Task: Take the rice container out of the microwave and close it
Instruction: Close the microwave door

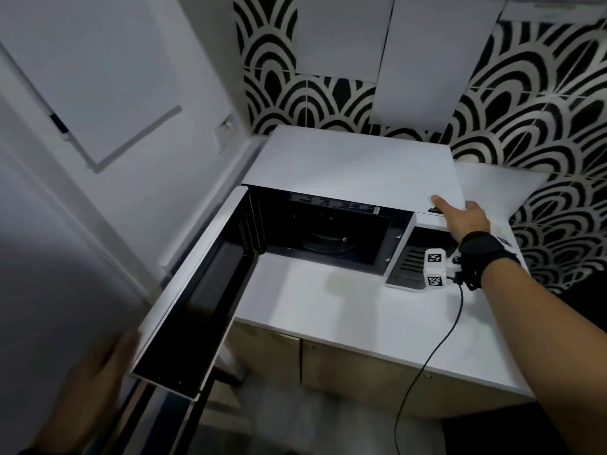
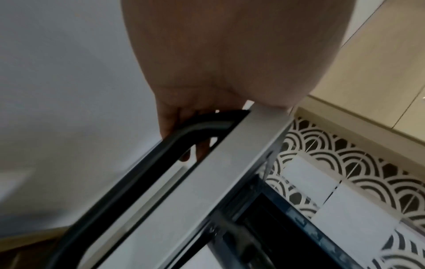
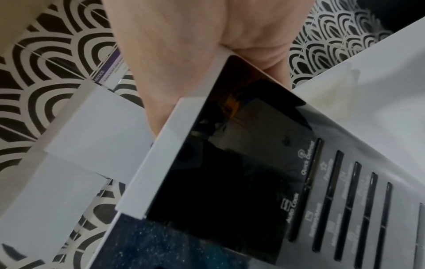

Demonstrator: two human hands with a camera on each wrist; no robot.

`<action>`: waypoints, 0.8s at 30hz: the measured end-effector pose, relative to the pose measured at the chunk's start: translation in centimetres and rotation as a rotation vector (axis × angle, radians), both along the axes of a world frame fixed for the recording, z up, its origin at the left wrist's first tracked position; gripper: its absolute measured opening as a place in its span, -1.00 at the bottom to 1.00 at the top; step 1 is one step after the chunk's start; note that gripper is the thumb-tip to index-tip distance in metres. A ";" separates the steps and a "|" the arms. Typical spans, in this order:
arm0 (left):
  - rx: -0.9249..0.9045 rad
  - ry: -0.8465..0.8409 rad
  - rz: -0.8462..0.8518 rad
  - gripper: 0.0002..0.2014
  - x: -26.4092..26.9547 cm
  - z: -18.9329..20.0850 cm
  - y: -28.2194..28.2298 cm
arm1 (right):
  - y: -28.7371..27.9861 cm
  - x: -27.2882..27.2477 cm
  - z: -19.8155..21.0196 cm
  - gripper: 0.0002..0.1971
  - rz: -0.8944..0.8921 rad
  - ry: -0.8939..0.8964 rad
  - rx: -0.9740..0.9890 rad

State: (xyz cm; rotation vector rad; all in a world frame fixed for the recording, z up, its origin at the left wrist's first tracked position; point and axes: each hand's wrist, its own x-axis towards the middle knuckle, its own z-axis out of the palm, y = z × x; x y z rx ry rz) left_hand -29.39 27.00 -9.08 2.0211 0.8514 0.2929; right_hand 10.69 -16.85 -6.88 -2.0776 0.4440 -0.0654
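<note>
The white microwave (image 1: 354, 165) stands on the counter with its door (image 1: 197, 290) swung wide to the left. Inside the dark cavity only the glass turntable (image 1: 328, 241) shows; no rice container appears in any view. My left hand (image 1: 98, 382) is at the door's outer end, blurred. In the left wrist view its fingers (image 2: 202, 151) are tucked behind the black door handle (image 2: 138, 172). My right hand (image 1: 466, 218) holds the microwave's top right front corner, thumb on the top, fingers down the side above the control panel (image 3: 253, 163).
The white counter (image 1: 328, 307) runs in front of and right of the microwave, with wooden cabinets (image 1: 345, 366) below. A white wall (image 1: 82, 159) stands close to the open door on the left. A black cable (image 1: 437, 349) hangs from my right wrist across the counter edge.
</note>
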 end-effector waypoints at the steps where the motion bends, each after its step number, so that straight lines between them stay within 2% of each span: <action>1: -0.070 0.010 0.015 -0.60 0.0 -0.5 0.1 | 0.0 0.1 -0.1 0.12 -0.008 0.010 0.005; 4: -0.153 0.009 0.027 -0.69 0.1 -1.3 -0.3 | 0.0 0.6 -0.2 0.17 -0.025 0.022 0.020; 7: -0.276 -0.020 -0.034 -0.77 0.6 -2.1 -1.3 | 0.0 0.7 -0.2 0.21 -0.033 0.046 0.037; 8: -0.295 0.007 -0.061 -0.71 0.9 -2.3 -1.9 | 0.0 0.8 -0.2 0.20 -0.034 0.062 0.044; 10: -0.287 0.066 -0.153 -0.35 1.3 -3.4 -3.1 | -0.1 1.0 -0.2 0.20 -0.042 0.090 0.066; 12: -0.319 0.111 -0.202 -0.19 2.1 -4.0 -4.8 | -0.2 1.0 -0.3 0.24 -0.057 0.094 0.082; 15: -0.456 0.115 -0.474 -0.08 4.5 -4.2 -8.3 | -0.2 1.0 -0.6 0.27 -0.083 0.080 0.099; 17: -0.514 0.082 -0.638 -0.07 6.0 -4.6 -10.0 | -0.1 1.0 -0.5 0.21 -0.081 0.080 0.093; 24: -0.572 0.016 -0.805 -0.06 11.5 -5.3 -16.1 | -0.3 1.3 -0.8 0.04 -0.074 0.066 0.067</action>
